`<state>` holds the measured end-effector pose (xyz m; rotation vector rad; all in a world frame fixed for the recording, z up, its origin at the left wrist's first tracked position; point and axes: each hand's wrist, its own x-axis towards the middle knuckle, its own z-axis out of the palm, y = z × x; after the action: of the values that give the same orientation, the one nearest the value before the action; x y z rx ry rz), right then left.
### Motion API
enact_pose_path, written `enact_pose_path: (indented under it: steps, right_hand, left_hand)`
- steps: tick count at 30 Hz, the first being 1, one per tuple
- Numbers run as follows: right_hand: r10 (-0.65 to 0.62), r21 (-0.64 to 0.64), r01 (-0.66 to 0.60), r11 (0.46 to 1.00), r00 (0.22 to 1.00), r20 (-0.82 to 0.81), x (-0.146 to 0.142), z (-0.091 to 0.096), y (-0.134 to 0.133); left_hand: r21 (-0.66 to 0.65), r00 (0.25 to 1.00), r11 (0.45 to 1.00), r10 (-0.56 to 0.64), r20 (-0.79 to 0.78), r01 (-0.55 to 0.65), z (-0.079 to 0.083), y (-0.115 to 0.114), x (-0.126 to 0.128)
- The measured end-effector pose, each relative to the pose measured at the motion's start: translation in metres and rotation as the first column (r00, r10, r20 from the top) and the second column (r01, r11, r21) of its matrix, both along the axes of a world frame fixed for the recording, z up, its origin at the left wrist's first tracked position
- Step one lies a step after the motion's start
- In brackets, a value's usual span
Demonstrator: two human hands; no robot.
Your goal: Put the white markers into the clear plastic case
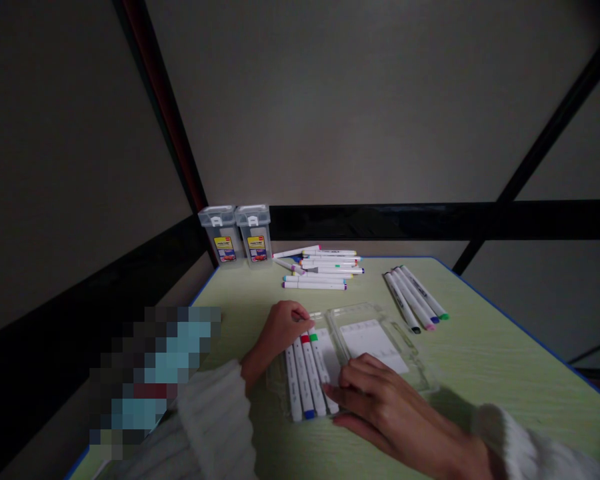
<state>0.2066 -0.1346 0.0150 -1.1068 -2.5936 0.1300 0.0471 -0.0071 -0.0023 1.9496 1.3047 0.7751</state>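
Note:
An open clear plastic marker case (380, 347) lies flat on the green table (480, 360). Several white markers (307, 373) with coloured caps lie side by side in its left half. My left hand (277, 333) is curled against the top ends of these markers, fingers bent on the case's left edge. My right hand (380, 400) rests over the lower ends of the markers, its fingers pressed on them and on the case.
A loose pile of white markers (325, 269) lies at the back of the table. Several more markers (415, 299) lie in a row at the right. Two closed grey marker boxes (237, 235) stand at the back left corner.

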Motion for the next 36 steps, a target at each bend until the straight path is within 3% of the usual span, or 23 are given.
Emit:
enact_pose_path:
  steps: [17, 36]
  right_hand:
    - [0.002, -0.051, -0.003, 0.999, 1.0, -0.022, -0.0006, 0.0003, 0.0008]
    - [-0.001, -0.062, 0.0, 0.998, 1.0, -0.027, -0.0003, -0.0018, 0.0011]
  left_hand:
    - [-0.03, 1.0, 0.999, 0.014, 0.003, -0.014, 0.0037, -0.0014, 0.0004]
    - [-0.02, 1.0, 1.0, -0.004, 0.016, 0.004, -0.0034, 0.0015, -0.0006]
